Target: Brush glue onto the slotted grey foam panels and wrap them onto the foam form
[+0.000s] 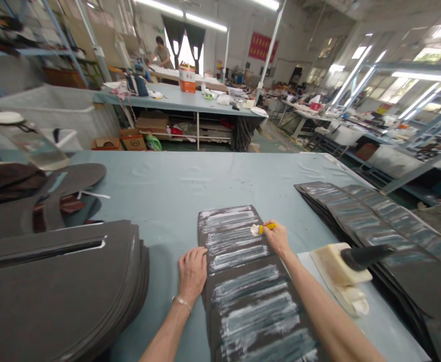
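Left hand (192, 274) and right hand (276, 239) are working over glue-streaked dark panels (239, 281) on a pale blue bench (220, 173)

The bench surface is running on well beyond the far end of the panels, giving room there. A stack of dark half-round pieces (54, 286) is sitting left of the panels across a narrow strip of bench, while overlapping dark sheets (371, 226) are fanning out to their right, with a cream block (335, 266) near them. The left hand is lying open and flat against the panels' left edge; the right hand's grip is pinching a yellow-handled spreader (267, 228) over their right edge.
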Motion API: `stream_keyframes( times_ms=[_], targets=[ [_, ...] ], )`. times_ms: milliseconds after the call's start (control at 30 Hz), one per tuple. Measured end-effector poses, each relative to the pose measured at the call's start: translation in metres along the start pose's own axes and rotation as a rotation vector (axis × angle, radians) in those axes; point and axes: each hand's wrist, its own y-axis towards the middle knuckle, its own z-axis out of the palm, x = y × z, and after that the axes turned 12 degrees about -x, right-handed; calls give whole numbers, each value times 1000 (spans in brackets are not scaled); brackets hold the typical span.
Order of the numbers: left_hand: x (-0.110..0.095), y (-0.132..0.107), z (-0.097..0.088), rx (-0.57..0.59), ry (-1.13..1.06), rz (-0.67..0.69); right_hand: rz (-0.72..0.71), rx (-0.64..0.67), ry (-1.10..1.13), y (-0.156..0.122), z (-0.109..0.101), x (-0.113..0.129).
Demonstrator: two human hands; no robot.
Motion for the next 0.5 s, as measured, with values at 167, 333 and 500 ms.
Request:
stream_keyframes(
  times_ms=[167,333,500],
  targets=[
    [-1,-1,1,-20,-4,4,-12,-12,38,-2,0,-1],
    [-1,0,1,-36,-18,5,34,-79,30,-7,-1,-9],
    [-2,0,-1,-23,-21,-11,88,-74,41,-10,-2,-8]
  ],
)
